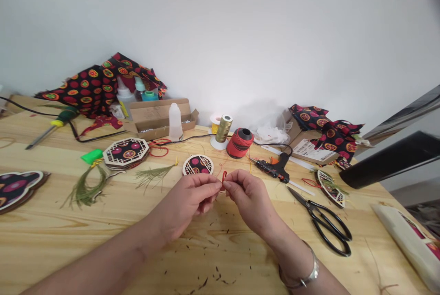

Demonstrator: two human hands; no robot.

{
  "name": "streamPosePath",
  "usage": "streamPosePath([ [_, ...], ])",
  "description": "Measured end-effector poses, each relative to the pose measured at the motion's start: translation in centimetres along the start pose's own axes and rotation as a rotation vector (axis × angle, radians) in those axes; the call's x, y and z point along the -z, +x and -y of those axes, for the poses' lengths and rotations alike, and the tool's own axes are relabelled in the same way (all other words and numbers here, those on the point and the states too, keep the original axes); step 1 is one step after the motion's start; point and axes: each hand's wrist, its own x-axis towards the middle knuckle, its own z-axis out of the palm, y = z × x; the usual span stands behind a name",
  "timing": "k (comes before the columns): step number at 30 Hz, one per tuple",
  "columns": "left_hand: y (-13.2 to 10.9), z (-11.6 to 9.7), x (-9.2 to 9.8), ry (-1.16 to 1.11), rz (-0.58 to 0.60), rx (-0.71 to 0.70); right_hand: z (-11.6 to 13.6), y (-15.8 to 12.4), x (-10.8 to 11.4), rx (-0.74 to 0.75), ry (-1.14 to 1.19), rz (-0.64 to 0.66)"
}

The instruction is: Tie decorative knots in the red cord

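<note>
- A dark patterned plaque [15, 187] lies at the far left edge of the worktop [103, 231], well left of the red cord.
- A screwdriver [51, 128] with a green handle rests far left and behind the red cord, near the wall.
- A stack of octagonal fretwork pieces [125, 152] sits left of and behind the red cord, with a green tassel [85, 189] just in front of it.
- A round fretwork disc [197, 165] lies just behind and left of the red cord.
- The left hand [187, 201] has its grip narrow, thumb and forefinger pinched on the red cord.
- The red cord [224, 177] is a small loop held just above the worktop, between both hands at the middle.
- The right hand [249, 196] pinches the red cord from the other side, fingertips nearly touching the left hand's.
- A red thread spool [239, 143] stands behind the red cord, slightly right.
- A black glue gun [273, 168] lies right of the red cord.
- Black scissors [323, 219] lie farther right of the red cord, shut.
</note>
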Motion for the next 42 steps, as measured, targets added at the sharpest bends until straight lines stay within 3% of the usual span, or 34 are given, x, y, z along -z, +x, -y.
streamPosePath([
  [10,0.1,0.1,0.2,0.051,-0.009,-0.055,-0.4,0.0,-0.1,0.001,0.017,-0.008],
  [22,0.2,0.0,0.2,0.034,-0.100,-0.058,0.1,0.0,0.0,0.021,0.021,-0.006],
  [28,0.3,0.1,0.4,0.043,-0.154,-0.095,0.6,0.2,0.8,0.088,-0.189,0.016],
  [32,0.2,0.0,0.3,0.066,-0.190,-0.100,0.6,0.1,1.1,0.088,-0.314,-0.048],
  [38,0.2,-0.2,0.1,0.093,-0.232,-0.110,0.7,-0.6,0.4,0.171,-0.403,-0.172],
  [42,0.2,-0.3,0.0,0.091,-0.231,-0.122,0.7,-1.4,-0.5,0.254,-0.498,-0.187],
])
